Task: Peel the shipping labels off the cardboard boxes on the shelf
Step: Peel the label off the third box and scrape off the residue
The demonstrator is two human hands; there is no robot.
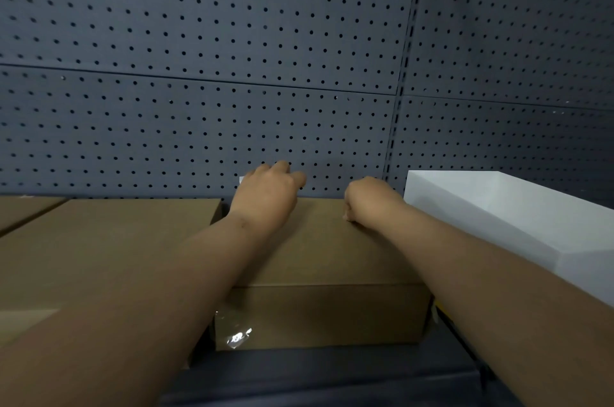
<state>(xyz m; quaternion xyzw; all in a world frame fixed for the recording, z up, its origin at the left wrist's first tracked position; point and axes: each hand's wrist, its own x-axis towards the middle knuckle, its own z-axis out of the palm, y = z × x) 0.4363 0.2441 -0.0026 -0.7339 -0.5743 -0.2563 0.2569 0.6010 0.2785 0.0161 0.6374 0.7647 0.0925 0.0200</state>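
A brown cardboard box [325, 260] lies flat on the dark shelf [332, 370], its front face carrying clear tape [237, 335]. My left hand [267, 194] reaches over the box's far left corner with fingers curled; a small white edge [241, 179], perhaps a label, shows just behind it. My right hand [368, 202] rests curled on the box's far top edge, knuckles up. What the fingers of either hand hold is hidden behind the box's back edge.
A larger cardboard box [109, 240] sits to the left, with another [26, 210] behind it. A white box [508, 217] stands at the right, close to my right forearm. A dark pegboard wall [232, 74] backs the shelf.
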